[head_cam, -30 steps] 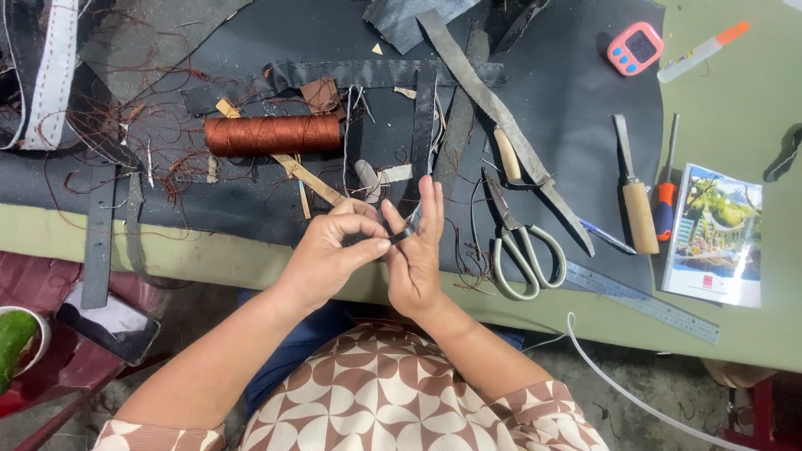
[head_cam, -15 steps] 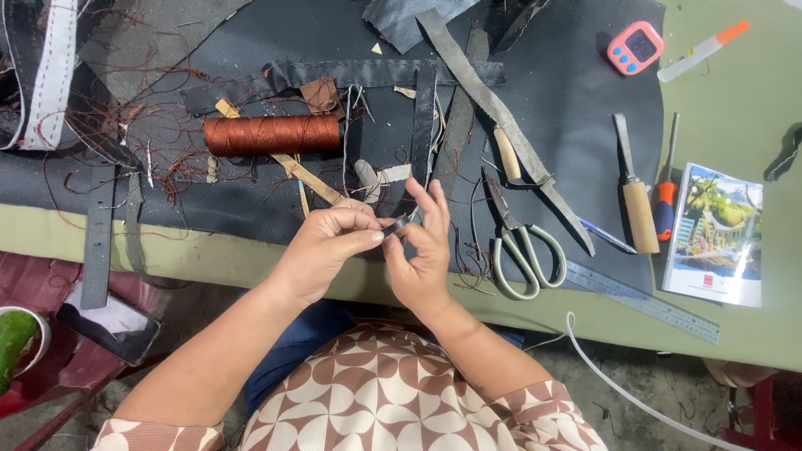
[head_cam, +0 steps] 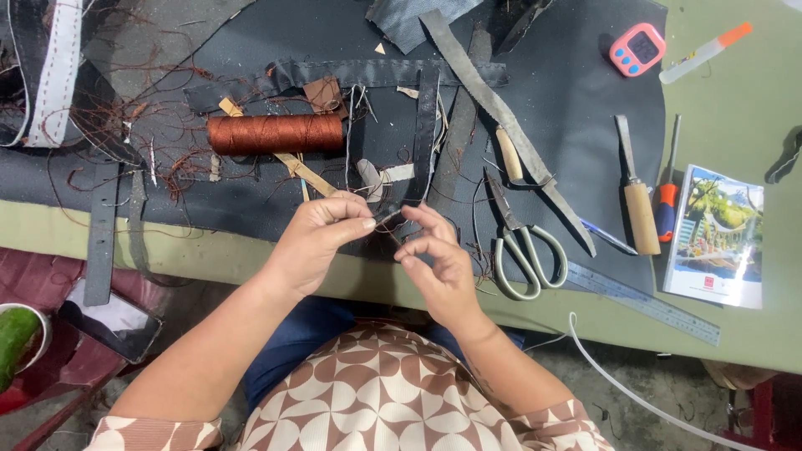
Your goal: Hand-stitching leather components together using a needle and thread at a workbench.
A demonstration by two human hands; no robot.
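My left hand pinches the near end of a narrow black leather strap that runs away across the dark mat. My right hand hovers just to its right, thumb and forefinger curled by the strap's tip; whether they hold a needle or thread is too small to tell. A spool of brown thread lies beyond my left hand. Loose brown threads are scattered around it.
Scissors lie right of my right hand on the dark mat. Further right are a wooden-handled chisel, a red screwdriver, a metal ruler, a booklet and a pink timer. A phone lies lower left.
My right hand has dropped slightly and its fingers have spread away from my left hand's pinch. The left hand stays on the strap end.
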